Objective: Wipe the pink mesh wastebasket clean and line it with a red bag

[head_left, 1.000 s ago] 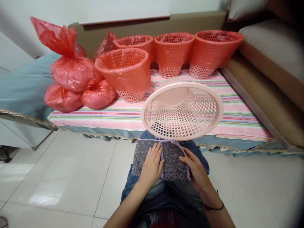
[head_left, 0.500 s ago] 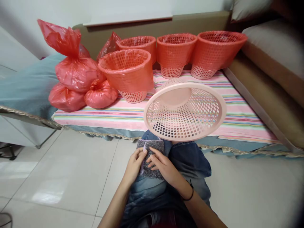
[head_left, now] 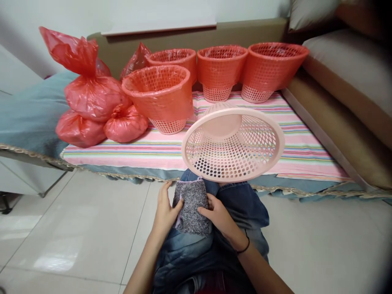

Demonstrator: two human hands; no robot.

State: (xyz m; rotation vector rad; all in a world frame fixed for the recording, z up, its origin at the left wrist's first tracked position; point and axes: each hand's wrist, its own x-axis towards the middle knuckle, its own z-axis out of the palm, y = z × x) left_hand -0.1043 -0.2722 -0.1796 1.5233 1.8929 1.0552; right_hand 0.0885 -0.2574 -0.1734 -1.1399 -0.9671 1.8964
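White tiled floor [head_left: 94,228] lies in front of a sofa [head_left: 36,112] in blue and olive. A striped pink sheet [head_left: 143,154] covers its seat, reaching the front edge, and beige cushions [head_left: 346,69] fill the right end. The person's legs, in blue jeans [head_left: 245,204], meet the middle of that front edge.

A pink basket [head_left: 225,125] lies on its side at the sofa's front edge, mouth toward the person. Four baskets [head_left: 157,102] lined with red plastic stand upright: three along the back edge, one nearer the front. Knotted red bags [head_left: 94,98] are heaped toward the left end, one on top of two others.

A folded grey cloth [head_left: 193,210] with lilac trim rests on the left thigh, just below the pink basket's rim. At its left edge, the left hand [head_left: 166,210] has its thumb spread from the fingers, the thumb touching the cloth. The right hand [head_left: 220,218] lays its thumb on top, fingers curved at the right edge; I cannot tell whether they pinch. A thin black band [head_left: 245,246] circles the right wrist.
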